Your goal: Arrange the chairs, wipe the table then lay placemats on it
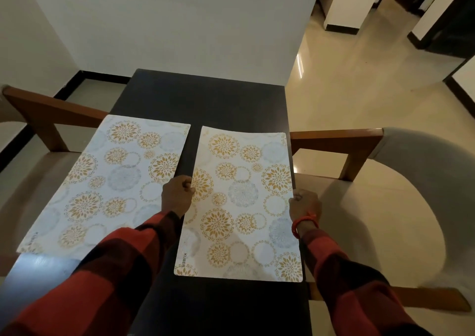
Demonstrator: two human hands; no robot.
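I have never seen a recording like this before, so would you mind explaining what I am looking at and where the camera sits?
There is no machine here: a person wears one wide-angle camera on the head, looking forward and down, so you see their own arms in red-and-black checked sleeves. In front is a dark table with a chair on each side: the left chair and the right chair. Two patterned placemats lie on it. The left placemat lies flat, apart from the hands. The left hand and the right hand grip the two long edges of the right placemat, apparently setting it in place. The right wrist wears a red thread.
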